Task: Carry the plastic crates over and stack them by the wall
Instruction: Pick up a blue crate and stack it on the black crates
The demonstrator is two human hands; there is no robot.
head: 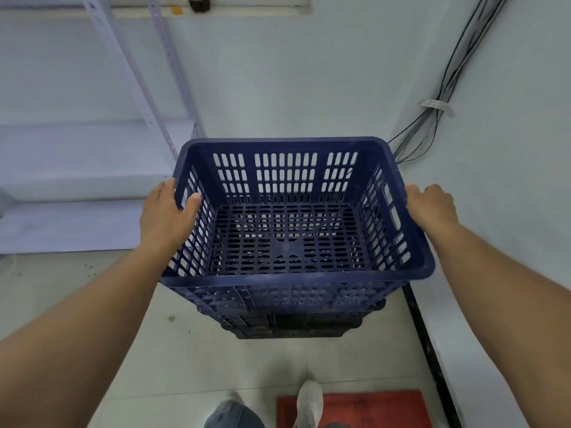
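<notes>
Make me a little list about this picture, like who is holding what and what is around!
held thing: blue crate, empty
left hand: grips the crate's left rim, thumb inside
right hand: grips the right rim
underneath: more blue crates stacked on the floor
behind: pale wall
left side: white metal shelf
right side: bundle of cables on the wall
floor: white shoe on a red mat
</notes>
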